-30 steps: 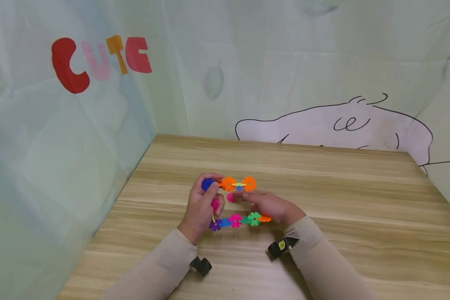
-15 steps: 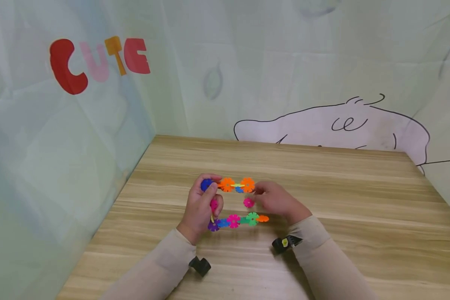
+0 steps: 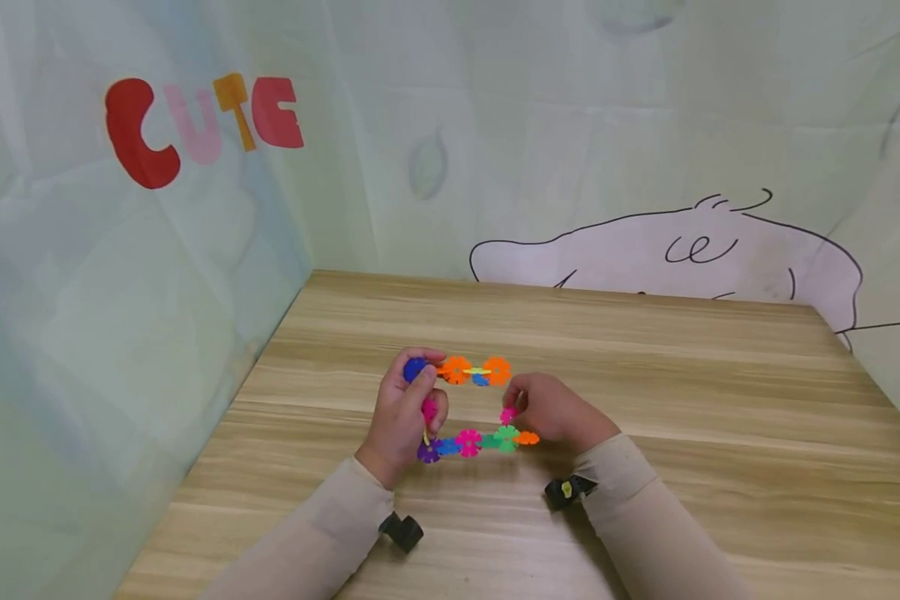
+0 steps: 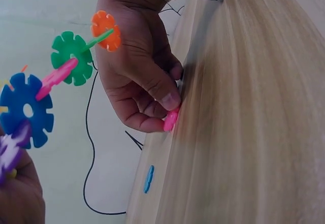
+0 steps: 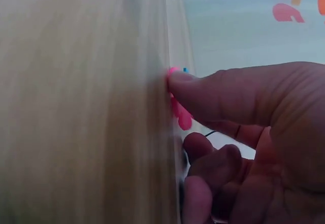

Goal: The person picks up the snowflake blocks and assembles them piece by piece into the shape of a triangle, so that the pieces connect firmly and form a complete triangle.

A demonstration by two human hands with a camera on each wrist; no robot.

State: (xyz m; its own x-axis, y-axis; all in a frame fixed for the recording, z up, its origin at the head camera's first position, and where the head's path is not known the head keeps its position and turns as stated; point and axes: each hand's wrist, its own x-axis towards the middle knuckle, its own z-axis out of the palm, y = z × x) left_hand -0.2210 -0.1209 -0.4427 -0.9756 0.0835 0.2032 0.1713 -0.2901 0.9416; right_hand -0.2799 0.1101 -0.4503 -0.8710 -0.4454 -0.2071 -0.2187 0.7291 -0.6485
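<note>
My left hand [image 3: 399, 417] grips a bent chain of interlocking flower-shaped discs by its left side, thumb over a dark blue disc [image 3: 415, 369]. The chain's far arm carries two orange discs [image 3: 457, 369] joined by a yellow one. Its near arm runs from a purple disc [image 3: 430, 451] through a pink disc [image 3: 468, 442] and a green disc [image 3: 506, 438] to an orange end disc [image 3: 527, 438]. Between thumb and fingers my right hand [image 3: 558, 412] pinches a loose pink disc [image 4: 171, 120], close over the table. The fingers partly hide that disc in the right wrist view.
A single blue disc [image 4: 149, 179] lies on the wooden table [image 3: 690, 433], just beneath the far arm in the head view. Printed cloth walls [image 3: 390, 167] stand along the table's left and back edges.
My right hand has moved right from inside the chain's bend, then slightly nearer to me. The pink disc has come along and is now pinched. The left hand and chain have stayed nearly still.
</note>
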